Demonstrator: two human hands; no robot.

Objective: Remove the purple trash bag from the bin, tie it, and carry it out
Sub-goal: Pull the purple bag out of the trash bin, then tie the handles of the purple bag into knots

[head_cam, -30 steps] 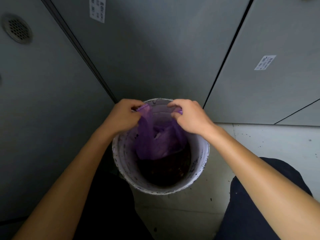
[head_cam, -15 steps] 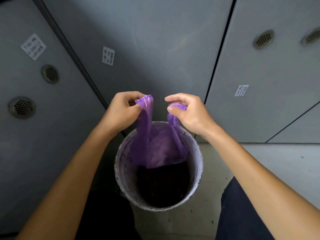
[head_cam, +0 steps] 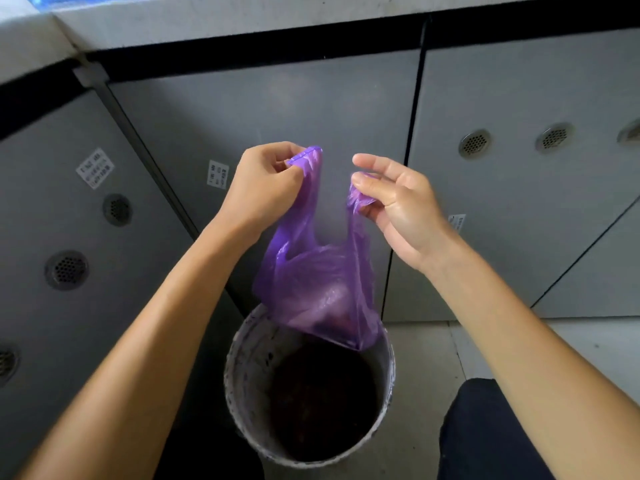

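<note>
A thin purple trash bag [head_cam: 318, 292] hangs in the air above a stained white bin [head_cam: 239, 382], its bottom corner just over the bin's far rim. My left hand [head_cam: 263, 188] pinches the bag's left handle between thumb and fingers. My right hand [head_cam: 394, 202] grips the right handle with thumb and lower fingers, the index finger stretched out. The two handles are held apart, level with each other. Something pale shows faintly through the bag. The bin's inside is dark.
Grey cabinet doors [head_cam: 277, 109] with round vents and small stickers stand right behind the bin. A pale countertop edge [head_cam: 207, 22] runs along the top. Grey floor [head_cam: 422, 393] lies to the right, and my dark trouser knee [head_cam: 491, 434] is at the lower right.
Both hands have risen with the bag handles, lifting the bag from inside the bin to fully above it. My right index finger has straightened.
</note>
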